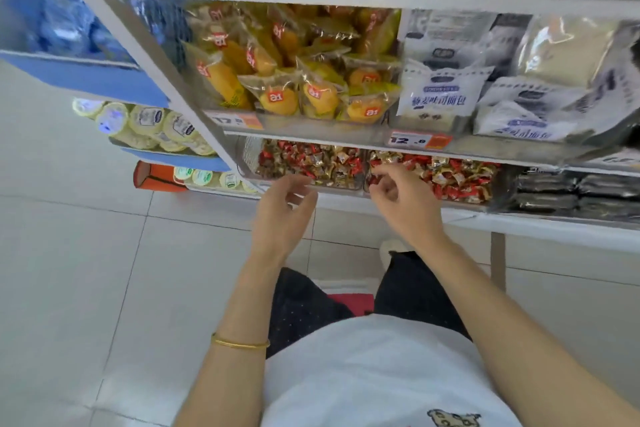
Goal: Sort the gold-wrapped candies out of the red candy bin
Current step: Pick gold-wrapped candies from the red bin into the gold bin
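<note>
Much looks left to do: many gold-wrapped candies [441,178] lie mixed among reds in the red candy bin [503,180] at the shelf's [519,218] front edge; the right hand [398,194] curls its fingers [388,173] over the bin's left end, pinch unclear; the left hand [284,211] hovers loosely curled, empty.

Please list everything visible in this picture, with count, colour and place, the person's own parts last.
candy bins: two, clear, side by side, low shelf
wrapped candies: many, red and gold mixed, in both bins
cake packs: many, yellow, shelf above the bins
bread packs: several, white, right of the cake packs
price tags: two, white and orange, shelf fronts
dark packs: several, black, right of the bins
round tubs: many, pale yellow, blue rack at left
bangle: one, gold, left wrist
left hand: fingers loosely curled, empty, before the left bin
right hand: fingers curled at the right bin's front; grip unclear
</note>
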Motion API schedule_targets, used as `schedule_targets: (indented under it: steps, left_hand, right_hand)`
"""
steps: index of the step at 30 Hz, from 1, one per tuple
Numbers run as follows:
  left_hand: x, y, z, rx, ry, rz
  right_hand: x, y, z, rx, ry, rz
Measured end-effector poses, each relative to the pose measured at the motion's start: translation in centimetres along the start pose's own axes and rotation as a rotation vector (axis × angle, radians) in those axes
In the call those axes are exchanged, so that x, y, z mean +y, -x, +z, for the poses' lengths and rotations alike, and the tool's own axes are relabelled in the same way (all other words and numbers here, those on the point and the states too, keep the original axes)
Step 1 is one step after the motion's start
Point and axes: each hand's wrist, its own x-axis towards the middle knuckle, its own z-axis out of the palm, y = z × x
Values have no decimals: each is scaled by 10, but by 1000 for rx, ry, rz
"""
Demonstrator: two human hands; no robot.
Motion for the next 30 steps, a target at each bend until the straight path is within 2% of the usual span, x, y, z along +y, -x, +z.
schedule_targets:
  steps: [4, 7, 11, 14, 19, 23, 26, 30]
  left_hand:
    - [-40, -48, -7, -161, -140, 82]
    - [-78, -79, -2, -169, -303, 200]
    - [-137, -121, 31, -31, -483, 385]
    - [-184, -153, 70, 108, -577, 460]
    - [-259, -190, 124, 411, -577, 596]
    - [-295, -190, 140, 596, -557, 686]
    - [-305, -171, 140, 606, -535, 623]
    - [-317, -146, 135, 556, -558, 621]
  right_hand:
    - [4, -17, 52, 105, -20, 87]
    - [18, -30, 96, 110, -61, 93]
    - [55, -64, 152, 114, -50, 3]
    - [90, -102, 190, 128, -71, -132]
    - [137, -149, 248, 216, -86, -332]
    - [152, -155, 270, 257, -97, -412]
    - [150, -155, 267, 227, -100, -399]
    - [146, -166, 267, 140, 48, -368]
